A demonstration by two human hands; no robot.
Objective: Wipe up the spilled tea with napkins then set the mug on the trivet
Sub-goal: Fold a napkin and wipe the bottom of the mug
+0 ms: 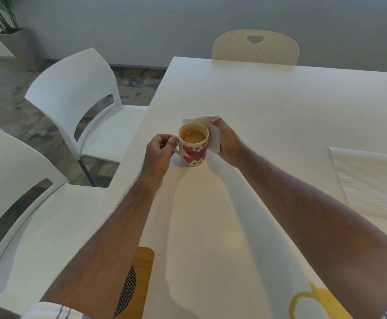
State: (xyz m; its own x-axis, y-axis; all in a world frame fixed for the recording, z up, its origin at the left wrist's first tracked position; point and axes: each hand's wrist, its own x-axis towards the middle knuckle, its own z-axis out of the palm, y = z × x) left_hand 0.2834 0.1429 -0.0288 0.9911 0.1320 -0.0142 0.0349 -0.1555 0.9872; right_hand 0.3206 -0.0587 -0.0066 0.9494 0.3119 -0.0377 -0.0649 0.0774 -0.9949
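A cream mug (193, 148) with red hearts stands upright on the white table (268, 107), part full of brown tea. My left hand (160, 149) grips the mug's handle on its left side. My right hand (226, 141) holds a white napkin (213, 130) against the table just behind and to the right of the mug. A wooden trivet (144, 272) with a woven dark insert lies at the near table edge, half hidden under my left forearm. No spilled tea shows on the table.
Two white chairs (77, 93) stand along the table's left side and a cream perforated chair (256, 48) at the far end. A white sheet (372, 180) lies at the right edge. A yellow ringed object (314, 305) sits at the near right. A potted plant (17, 42) stands far left.
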